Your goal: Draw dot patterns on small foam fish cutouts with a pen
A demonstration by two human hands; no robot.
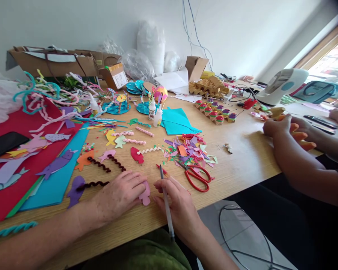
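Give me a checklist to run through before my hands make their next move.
1. Pink cut-out under the left hand: ok, the fingers touch it.
2. Pen in the right hand: ok, held.
3. Pen on the cut-out: not ok, both its ends are clear of it.
4. Red scissors out of both hands: ok, lying beside the paper scraps.
5. Front glue bottle sealed: cannot tell, too small to see.

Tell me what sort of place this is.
Likely a craft workroom, though whether in a home, school or workshop I cannot tell: colourful scraps lie beside red-handled scissors, and fish-shaped cut-outs are spread on the wooden table.
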